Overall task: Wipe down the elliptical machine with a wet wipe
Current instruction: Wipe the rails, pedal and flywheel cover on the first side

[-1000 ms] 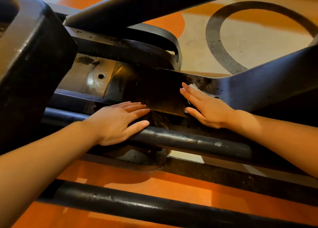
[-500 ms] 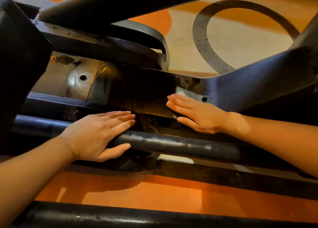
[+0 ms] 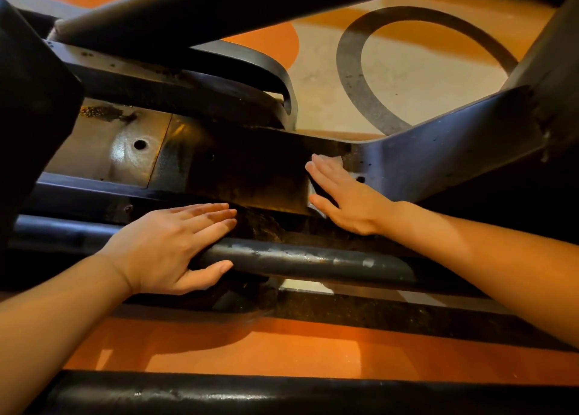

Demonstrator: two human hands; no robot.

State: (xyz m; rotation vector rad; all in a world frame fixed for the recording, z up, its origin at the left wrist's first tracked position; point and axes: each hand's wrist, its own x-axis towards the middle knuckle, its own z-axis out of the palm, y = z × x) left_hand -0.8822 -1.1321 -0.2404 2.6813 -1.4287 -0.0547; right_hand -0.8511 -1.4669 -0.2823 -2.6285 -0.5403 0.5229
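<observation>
The left hand [image 3: 163, 248] lies flat on the elliptical's round rail [image 3: 313, 262], fingers straight, grasping nothing. To its right, the right hand [image 3: 347, 199] presses a wipe [image 3: 333, 160] against the dark frame [image 3: 250, 170] with straight fingers; only a pale edge, probably the wipe, shows beyond the fingertips.

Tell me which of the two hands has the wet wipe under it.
The right hand: a pale wet wipe peeks out past its fingertips on the dark frame. The left hand lies bare on the round bar.
</observation>
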